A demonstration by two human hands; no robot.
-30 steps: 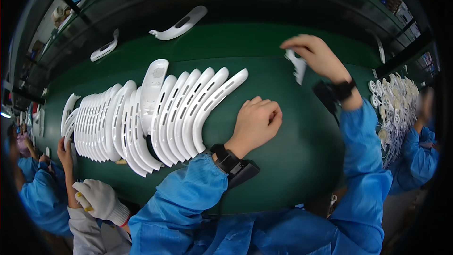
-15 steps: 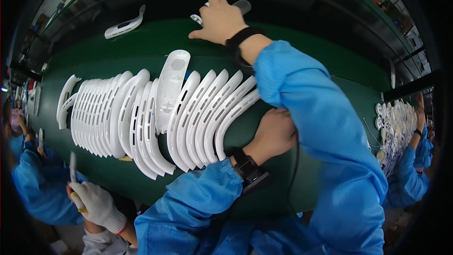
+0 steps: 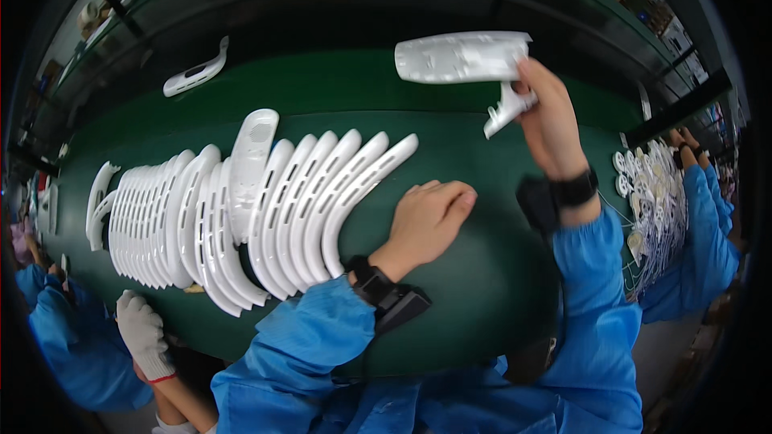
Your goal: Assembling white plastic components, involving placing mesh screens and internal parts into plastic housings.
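From the head camera, a green belt [image 3: 482, 289] runs left to right, bowed by the lens, with a dark rail along its far edge and the person's blue sleeves crossing its near edge. The broad stretch of green between the two hands and toward the near right is bare; the left half is crowded.

The right hand [image 3: 551, 124] is raised over the far side of the belt. Its fingers are closed around a small white bracket [image 3: 507, 108], and a long white plastic shell [image 3: 462, 56] sits against the fingertips above it; whether the two pieces are joined cannot be told.

The left hand [image 3: 426, 221] rests on the belt with fingers loosely curled together, holding nothing, just beside the right end of a row of curved white plastic pieces [image 3: 241, 217] that overlap like fanned cards. One longer piece [image 3: 251, 161] lies across the top of that row.

A single white handle-shaped part [image 3: 195, 72] lies alone at the far left of the belt. At the right edge, a heap of small white parts [image 3: 655, 201] lies before another worker's blue sleeve [image 3: 708, 233]. A white-gloved hand [image 3: 145, 333] shows at lower left.
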